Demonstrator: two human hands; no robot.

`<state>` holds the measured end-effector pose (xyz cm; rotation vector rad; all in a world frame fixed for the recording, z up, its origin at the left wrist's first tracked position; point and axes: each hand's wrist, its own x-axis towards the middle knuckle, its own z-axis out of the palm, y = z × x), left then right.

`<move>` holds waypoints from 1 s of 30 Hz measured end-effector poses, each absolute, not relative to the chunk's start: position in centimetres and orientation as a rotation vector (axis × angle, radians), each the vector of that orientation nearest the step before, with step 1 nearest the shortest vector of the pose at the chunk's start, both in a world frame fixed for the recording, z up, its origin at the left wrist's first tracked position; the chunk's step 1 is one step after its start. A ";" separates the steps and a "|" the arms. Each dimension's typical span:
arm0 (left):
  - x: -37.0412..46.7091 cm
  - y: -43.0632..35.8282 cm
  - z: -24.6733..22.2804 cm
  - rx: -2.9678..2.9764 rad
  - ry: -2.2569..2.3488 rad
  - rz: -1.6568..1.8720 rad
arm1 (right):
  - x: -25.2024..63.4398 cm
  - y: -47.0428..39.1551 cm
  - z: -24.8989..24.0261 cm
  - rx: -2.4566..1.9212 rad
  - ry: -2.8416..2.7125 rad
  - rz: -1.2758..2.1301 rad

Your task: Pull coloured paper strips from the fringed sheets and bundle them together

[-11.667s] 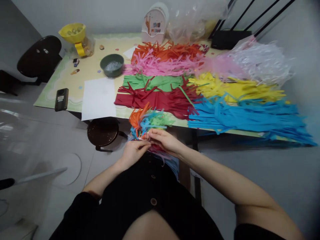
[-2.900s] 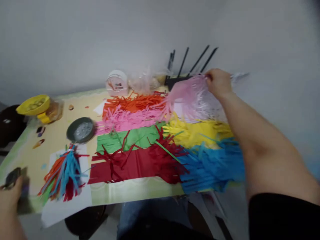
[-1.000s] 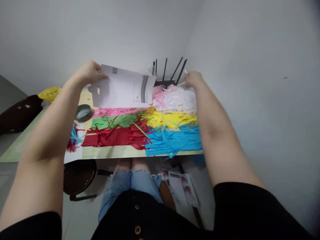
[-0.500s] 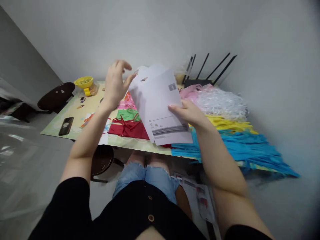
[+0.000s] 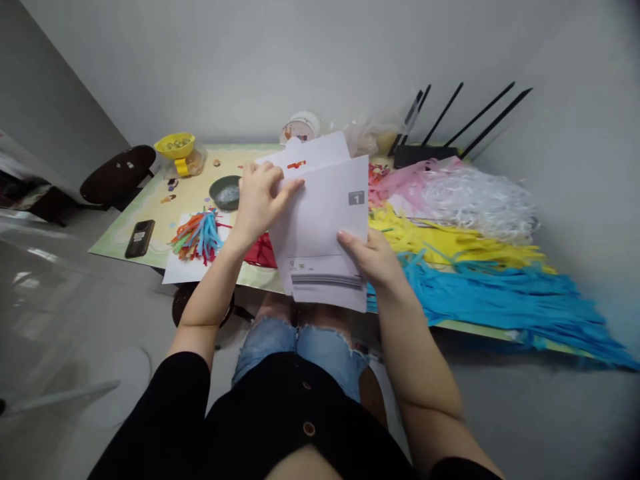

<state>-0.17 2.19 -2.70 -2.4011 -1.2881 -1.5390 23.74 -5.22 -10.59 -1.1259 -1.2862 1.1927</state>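
My right hand (image 5: 375,260) grips the lower right edge of some white printed sheets (image 5: 325,223), thumb on the front. The front one bears a grey mark and a dark striped band along its bottom. Behind it another white sheet (image 5: 325,148) with a small orange print sticks out at the top. My left hand (image 5: 261,200) is at the upper left edge of the sheets, its thumb lying across the front and its fingers curled at the edge. The sheets are held above the table's front edge, covering part of a red paper bundle (image 5: 261,253).
Blue (image 5: 500,293) and yellow (image 5: 465,243) paper strips and white shreds (image 5: 480,197) lie right. A router (image 5: 425,155) with upright antennas stands behind. To the left are a green bowl (image 5: 225,193), a multicoloured tassel (image 5: 197,237), a phone (image 5: 140,239) and a yellow scale (image 5: 175,147).
My left hand, open and raised beside the sheets before, has come down and closed on their left edge. The view has shifted, uncovering the green bowl and the tassel.
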 end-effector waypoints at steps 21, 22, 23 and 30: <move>-2.3 -0.7 -6.0 -2.590 -1.125 -1.981 | 17.7 -9.3 -14.2 -1.047 -0.989 1.782; -2.6 -0.3 -6.2 -2.589 -1.154 -1.937 | 17.9 -8.8 -14.2 -1.064 -1.094 1.716; -2.8 0.2 -6.3 -2.582 -1.168 -1.891 | 18.3 -8.1 -13.9 -1.093 -1.201 1.561; -1.1 1.1 -5.1 -2.874 -1.037 -1.339 | 20.8 -2.1 -6.6 -1.082 -1.995 0.514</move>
